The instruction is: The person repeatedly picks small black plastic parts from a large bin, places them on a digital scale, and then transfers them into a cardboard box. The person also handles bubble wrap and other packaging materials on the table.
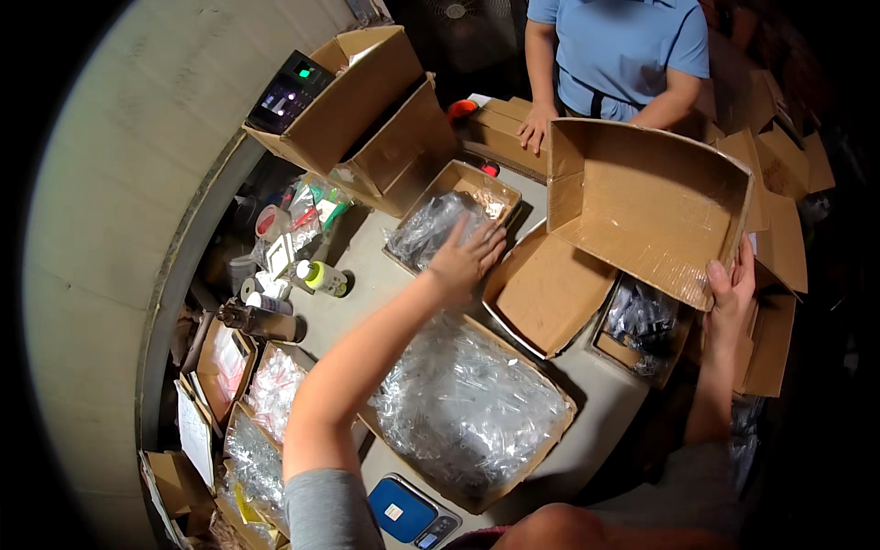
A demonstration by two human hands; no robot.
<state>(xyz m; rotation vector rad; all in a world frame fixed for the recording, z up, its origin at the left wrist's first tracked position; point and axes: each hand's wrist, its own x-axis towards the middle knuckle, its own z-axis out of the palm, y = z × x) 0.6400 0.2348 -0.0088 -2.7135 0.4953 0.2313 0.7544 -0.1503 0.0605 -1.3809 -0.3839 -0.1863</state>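
My right hand (731, 291) grips the lower right corner of a shallow cardboard box (655, 215), which is tilted up so its bare inside shows. That box is raised over another shallow cardboard box (550, 291) with white outer sides. My left hand (467, 261) reaches forward with its fingers spread. It is over the near right side of a small carton (504, 190) with grey plastic bags (438, 223) inside; whether it touches them I cannot tell. Below my left forearm lies a large carton filled with clear plastic pieces (467, 399).
A person in a blue shirt (619, 50) stands across the table (344, 266). Large cartons (403, 137) stand at the back left. A green-labelled bottle (323, 278) is at left, a blue scale (403, 509) near me. Dark plastic bags (640, 316) fill a box at right.
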